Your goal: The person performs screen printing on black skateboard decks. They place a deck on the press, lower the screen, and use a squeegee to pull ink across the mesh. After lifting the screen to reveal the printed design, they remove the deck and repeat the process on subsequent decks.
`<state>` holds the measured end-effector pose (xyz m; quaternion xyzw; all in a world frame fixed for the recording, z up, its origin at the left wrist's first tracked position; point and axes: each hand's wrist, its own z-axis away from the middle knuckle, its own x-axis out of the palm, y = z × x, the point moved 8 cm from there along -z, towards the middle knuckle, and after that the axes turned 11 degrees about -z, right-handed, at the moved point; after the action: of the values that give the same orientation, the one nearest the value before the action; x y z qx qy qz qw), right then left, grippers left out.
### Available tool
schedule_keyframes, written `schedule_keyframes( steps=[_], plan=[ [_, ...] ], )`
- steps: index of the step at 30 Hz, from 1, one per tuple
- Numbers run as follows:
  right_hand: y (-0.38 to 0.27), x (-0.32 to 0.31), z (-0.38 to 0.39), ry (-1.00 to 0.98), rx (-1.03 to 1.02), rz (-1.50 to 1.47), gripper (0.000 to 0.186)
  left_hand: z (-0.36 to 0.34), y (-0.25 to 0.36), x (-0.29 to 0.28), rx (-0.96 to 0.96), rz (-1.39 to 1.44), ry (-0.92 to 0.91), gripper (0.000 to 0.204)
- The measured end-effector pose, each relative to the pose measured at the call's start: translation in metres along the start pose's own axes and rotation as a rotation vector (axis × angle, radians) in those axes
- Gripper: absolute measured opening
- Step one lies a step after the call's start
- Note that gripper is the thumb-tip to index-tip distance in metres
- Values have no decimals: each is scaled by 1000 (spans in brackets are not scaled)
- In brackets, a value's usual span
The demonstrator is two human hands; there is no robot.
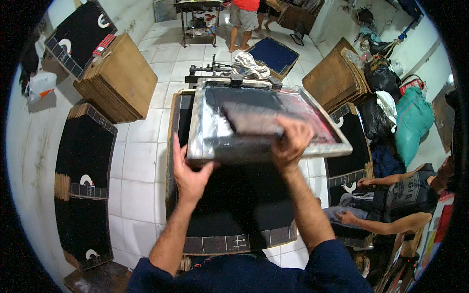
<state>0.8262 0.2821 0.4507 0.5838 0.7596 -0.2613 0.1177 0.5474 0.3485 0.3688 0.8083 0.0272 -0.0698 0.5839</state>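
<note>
A screen-printing frame (196, 122) with a pale, ink-smeared rim is tilted up at its near edge, over a board covered in black fabric (229, 200). My left hand (189, 173) grips the frame's near left corner, thumb and fingers around the rim. In my right hand (293, 139) is a squeegee (259, 120), blurred by motion and held above the frame's mesh. The mesh is smeared with dark ink on its left and reddish on its right. Hinge clamps (239, 83) show at the frame's far edge.
Stacked boards (115, 80) stand left and more boards (337, 78) right, with black printed panels (83, 180) along the left wall. At right sits a co-worker (400, 200) beside bags (413, 122). Another person (243, 22) stands at the back near a cart (198, 7).
</note>
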Motion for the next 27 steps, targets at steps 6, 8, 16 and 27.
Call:
schedule_keyframes(
  steps=[6, 8, 16, 27],
  plan=[
    [1, -4, -142, -15, -59, 93, 35, 9, -185, -128, -148, -166, 174, 90],
    [13, 2, -173, -41, 38, 64, 36, 91, -308, -196, -529, -197, 287, 78],
    [58, 19, -262, -137, 159, 36, 57, 520, -445, -263, -1223, -1116, -729, 57],
    [82, 29, -305, -182, 121, 58, 53, 541, -381, -236, -778, -1216, -476, 66]
  ],
)
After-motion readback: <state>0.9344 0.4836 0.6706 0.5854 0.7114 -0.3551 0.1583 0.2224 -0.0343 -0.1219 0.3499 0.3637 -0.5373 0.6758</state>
